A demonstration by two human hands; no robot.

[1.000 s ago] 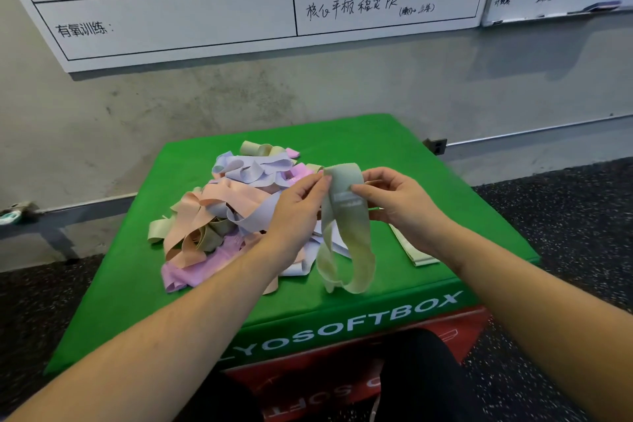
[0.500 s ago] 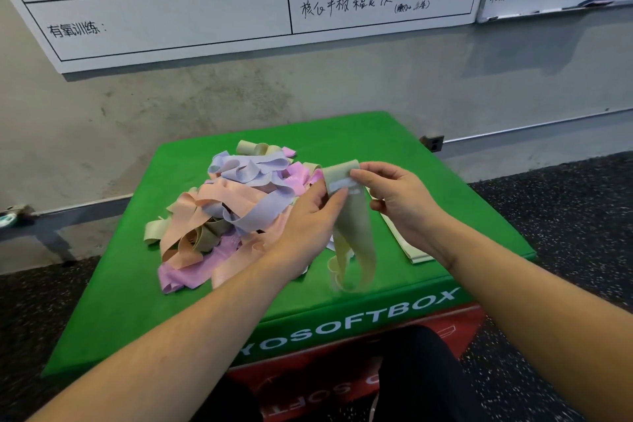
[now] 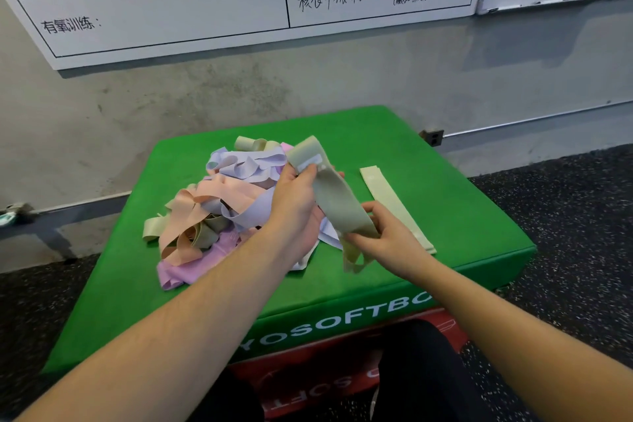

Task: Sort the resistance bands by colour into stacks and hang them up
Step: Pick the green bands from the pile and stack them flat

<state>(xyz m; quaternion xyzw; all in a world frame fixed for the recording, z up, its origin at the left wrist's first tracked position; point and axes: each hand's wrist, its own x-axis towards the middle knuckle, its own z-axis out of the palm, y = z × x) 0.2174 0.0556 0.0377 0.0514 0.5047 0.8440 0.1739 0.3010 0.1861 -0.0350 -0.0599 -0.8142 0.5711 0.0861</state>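
Sage-green flat elastic resistance band (image 3: 337, 202) is held above the green padded soft box (image 3: 479, 216), its long axis slanting from the far centre toward the near right edge. Left hand (image 3: 294, 202) pinches the labelled upper end; right hand (image 3: 387, 236) grips the lower end, fingers curled round it. Flat pale-green band stack (image 3: 394, 202) lies just beyond the right hand, the nearer hand, roughly parallel. Mixed pile of lilac, peach and pink bands (image 3: 212, 209) sits left of centre, unsorted

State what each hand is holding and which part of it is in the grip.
One green resistance band, held by both hands: left hand pinches its upper end by the white label, right hand grips its lower part.
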